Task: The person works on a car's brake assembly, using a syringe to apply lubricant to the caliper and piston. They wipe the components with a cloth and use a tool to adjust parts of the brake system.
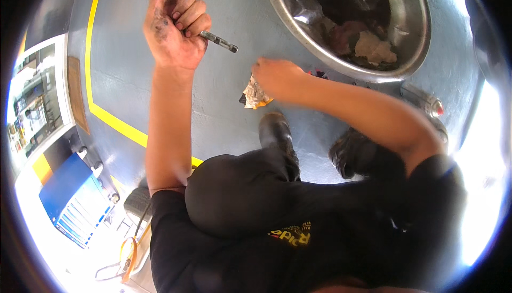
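Observation:
My left hand (176, 26) is raised at upper middle, palm up and smudged dark, fingers curled on a slim metal cylindrical part (220, 41) sticking out to the right. My right hand (273, 77) is closed at a crumpled, soiled off-white rag or paper (254, 98) low over the grey floor (213, 93); its fingertips are partly hidden. Under that bundle show dark and orange-yellow items. Small red bits (321, 73) lie just beyond my right wrist, partly covered by the arm.
A large steel basin (277, 29) with dark contents and crumpled scraps fills the upper right. A silver cylinder (420, 97) with a red end lies below it. My boots (273, 127) are beneath me. A blue wheeled tool cabinet (72, 197), a tyre (136, 205) and yellow floor lines are at left.

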Demonstrator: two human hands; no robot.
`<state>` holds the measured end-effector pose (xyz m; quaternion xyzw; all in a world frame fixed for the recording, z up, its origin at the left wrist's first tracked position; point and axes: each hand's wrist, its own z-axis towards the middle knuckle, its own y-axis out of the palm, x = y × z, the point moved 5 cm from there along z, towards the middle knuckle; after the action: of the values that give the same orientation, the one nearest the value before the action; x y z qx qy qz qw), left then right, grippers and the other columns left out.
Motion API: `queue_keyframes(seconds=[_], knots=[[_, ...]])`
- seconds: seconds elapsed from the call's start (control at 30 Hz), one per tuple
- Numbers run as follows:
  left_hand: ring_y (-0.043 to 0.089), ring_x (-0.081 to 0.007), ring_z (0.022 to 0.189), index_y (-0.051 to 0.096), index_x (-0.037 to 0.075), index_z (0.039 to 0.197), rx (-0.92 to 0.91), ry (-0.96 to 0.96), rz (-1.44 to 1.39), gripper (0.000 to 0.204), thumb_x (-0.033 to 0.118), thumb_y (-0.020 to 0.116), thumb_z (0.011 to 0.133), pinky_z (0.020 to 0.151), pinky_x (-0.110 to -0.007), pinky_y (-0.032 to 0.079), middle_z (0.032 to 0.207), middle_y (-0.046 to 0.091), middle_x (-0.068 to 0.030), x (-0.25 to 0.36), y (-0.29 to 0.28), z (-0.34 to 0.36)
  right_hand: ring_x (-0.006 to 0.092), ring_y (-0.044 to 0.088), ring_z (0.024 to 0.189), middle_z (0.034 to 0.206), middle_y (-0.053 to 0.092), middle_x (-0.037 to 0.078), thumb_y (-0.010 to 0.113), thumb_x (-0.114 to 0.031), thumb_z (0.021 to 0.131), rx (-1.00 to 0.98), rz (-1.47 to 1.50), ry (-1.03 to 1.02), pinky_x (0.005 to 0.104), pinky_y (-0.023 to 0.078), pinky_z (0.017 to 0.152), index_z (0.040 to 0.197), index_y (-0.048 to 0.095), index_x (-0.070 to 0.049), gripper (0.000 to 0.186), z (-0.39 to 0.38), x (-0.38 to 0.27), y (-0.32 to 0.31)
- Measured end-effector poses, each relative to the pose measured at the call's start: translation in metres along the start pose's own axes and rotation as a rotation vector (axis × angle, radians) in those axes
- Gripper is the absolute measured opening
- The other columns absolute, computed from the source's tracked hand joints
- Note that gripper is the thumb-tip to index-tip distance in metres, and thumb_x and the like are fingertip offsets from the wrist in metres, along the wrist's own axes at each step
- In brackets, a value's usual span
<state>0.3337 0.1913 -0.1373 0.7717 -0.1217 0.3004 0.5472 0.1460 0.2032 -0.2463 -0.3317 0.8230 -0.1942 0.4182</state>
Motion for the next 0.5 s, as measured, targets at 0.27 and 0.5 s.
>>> queue_keyframes(seconds=[0.27, 0.5], knots=[[0.02, -0.0071, 0.049, 0.061, 0.005, 0.1, 0.21, 0.032, -0.109, 0.043, 0.045, 0.046, 0.105, 0.042, -0.023, 0.018, 0.065, 0.028, 0.0047, -0.025, -0.049, -0.02, 0.0278, 0.066, 0.101, 0.112, 0.064, 0.016, 0.069, -0.029, 0.094, 0.286, 0.114, 0.286, 0.0378, 0.054, 0.079, 0.1, 0.066, -0.002, 0.028, 0.054, 0.066, 0.057], [0.02, -0.0072, 0.049, 0.06, 0.005, 0.099, 0.27, 0.051, -0.114, 0.042, 0.044, 0.044, 0.106, 0.042, -0.024, 0.018, 0.064, 0.028, 0.0046, -0.036, -0.06, -0.027, 0.0168, 0.066, 0.077, 0.09, 0.065, 0.005, 0.063, -0.025, 0.095, 0.22, 1.228, 0.222, 0.0316, 0.054, 0.066, 0.096, 0.063, -0.005, 0.02, 0.005, 0.054, 0.01]])
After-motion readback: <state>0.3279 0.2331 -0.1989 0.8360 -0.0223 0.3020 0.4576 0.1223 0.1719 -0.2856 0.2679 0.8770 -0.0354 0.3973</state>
